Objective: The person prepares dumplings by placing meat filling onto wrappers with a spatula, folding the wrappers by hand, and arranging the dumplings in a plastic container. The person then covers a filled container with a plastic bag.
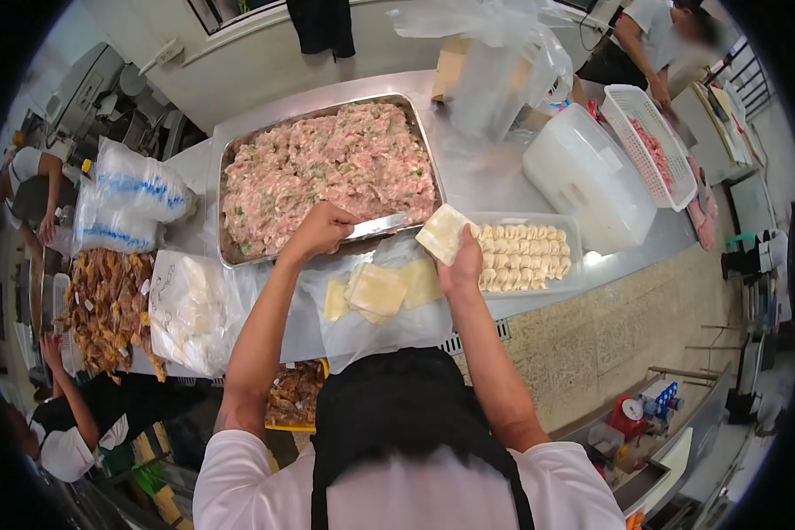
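My left hand is closed around a flat metal spatula, whose blade lies at the near edge of a large metal tray. Pink minced meat filling with green bits fills that tray. On the fingers of my right hand rests a square wonton wrapper, held near the tray's right corner. More square wrappers lie on a plastic sheet between my arms. Just right of my right hand, folded dumplings line a clear plastic container in rows.
A translucent tub and a white basket of meat stand to the right. Clear plastic bags are at the back. Bagged goods and a heap of brown meat pieces sit left. Other people are at both sides.
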A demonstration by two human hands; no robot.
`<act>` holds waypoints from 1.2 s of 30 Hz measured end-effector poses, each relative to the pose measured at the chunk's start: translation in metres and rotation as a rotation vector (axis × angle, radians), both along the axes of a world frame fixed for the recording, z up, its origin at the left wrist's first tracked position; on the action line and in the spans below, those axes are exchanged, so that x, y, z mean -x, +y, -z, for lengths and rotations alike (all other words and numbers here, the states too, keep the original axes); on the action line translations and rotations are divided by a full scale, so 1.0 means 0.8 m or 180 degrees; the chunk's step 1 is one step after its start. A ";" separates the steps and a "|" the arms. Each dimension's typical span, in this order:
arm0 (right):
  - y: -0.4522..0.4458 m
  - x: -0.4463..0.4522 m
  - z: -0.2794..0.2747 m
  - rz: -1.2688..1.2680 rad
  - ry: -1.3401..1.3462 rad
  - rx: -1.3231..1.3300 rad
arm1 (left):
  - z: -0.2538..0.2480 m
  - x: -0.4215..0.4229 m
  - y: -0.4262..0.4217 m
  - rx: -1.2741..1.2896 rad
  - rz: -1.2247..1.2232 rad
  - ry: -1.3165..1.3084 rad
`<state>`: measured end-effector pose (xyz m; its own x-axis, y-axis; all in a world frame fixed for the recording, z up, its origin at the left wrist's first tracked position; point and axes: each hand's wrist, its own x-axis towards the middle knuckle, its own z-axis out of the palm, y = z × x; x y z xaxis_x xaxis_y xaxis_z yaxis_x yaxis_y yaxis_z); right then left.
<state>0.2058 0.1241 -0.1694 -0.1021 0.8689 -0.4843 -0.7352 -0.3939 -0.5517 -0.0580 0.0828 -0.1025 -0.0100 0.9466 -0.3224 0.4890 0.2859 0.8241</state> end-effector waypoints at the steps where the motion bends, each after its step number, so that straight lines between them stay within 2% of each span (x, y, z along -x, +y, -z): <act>1: 0.001 -0.002 0.002 0.0029 0.0004 -0.0005 | -0.008 0.000 -0.003 0.0079 -0.0060 -0.0507; 2: 0.002 -0.003 0.006 0.0020 0.0064 -0.0062 | -0.015 0.000 -0.006 0.0166 -0.0112 -0.1016; 5: -0.002 0.002 -0.012 -0.0056 0.0308 -0.0047 | -0.036 -0.001 -0.019 0.0153 -0.0173 -0.1094; 8: -0.006 0.018 -0.069 -0.0266 0.0680 0.0125 | -0.049 -0.015 -0.033 0.0001 -0.0283 -0.1083; 9: -0.005 0.024 -0.078 -0.0394 0.0808 0.0261 | -0.036 -0.021 -0.035 0.0001 -0.0282 -0.1075; 11: 0.000 0.031 -0.078 -0.0540 0.0938 0.0399 | 0.000 -0.034 -0.043 -0.2211 0.0334 0.0564; 12: 0.005 0.036 -0.071 -0.0384 0.1082 0.0385 | -0.003 -0.037 -0.053 -0.2215 0.0317 0.0578; 14: 0.013 0.041 -0.057 -0.0205 0.1236 0.0360 | -0.030 -0.045 -0.074 -0.1617 0.0234 0.1322; 16: 0.011 0.040 -0.045 0.0065 0.0944 0.0288 | -0.060 -0.062 -0.086 -0.1701 0.0060 0.1381; 18: 0.006 0.045 -0.046 -0.0027 0.0941 0.0263 | -0.069 -0.082 -0.091 -0.2178 -0.0292 0.0877; 20: 0.007 0.052 -0.046 -0.0136 0.0966 0.0196 | -0.041 -0.084 -0.090 -0.2472 -0.0189 0.1176; 23: 0.016 0.049 -0.034 -0.0036 0.0884 0.0095 | -0.043 -0.080 -0.102 -0.1506 0.0005 0.1368; 24: 0.012 0.044 -0.031 -0.0092 0.0924 -0.0006 | -0.055 -0.086 -0.103 -0.1487 0.0034 0.1343; 26: 0.002 0.040 -0.037 -0.0173 0.0958 -0.0076 | -0.069 -0.099 -0.103 -0.2090 -0.0240 0.1067; 28: -0.001 0.044 -0.070 -0.0314 0.0993 0.0084 | -0.025 -0.096 -0.090 -0.2102 -0.0188 0.0859; 29: 0.000 0.039 -0.065 -0.0323 0.0999 0.0069 | -0.010 -0.095 -0.085 -0.2122 -0.0115 0.0636; 31: 0.000 0.019 -0.052 -0.1126 0.1679 -0.0947 | -0.034 -0.089 -0.083 -0.1992 -0.0078 0.0703; 32: -0.006 0.011 -0.048 -0.1103 0.1657 -0.0932 | -0.047 -0.087 -0.087 -0.1812 -0.0068 0.0760; 35: -0.021 0.011 -0.050 -0.0951 -0.0026 -0.1619 | -0.075 -0.085 -0.094 -0.1636 -0.0175 0.0583; 36: -0.024 0.011 -0.052 -0.0931 -0.0028 -0.1615 | -0.081 -0.086 -0.093 -0.1594 -0.0162 0.0556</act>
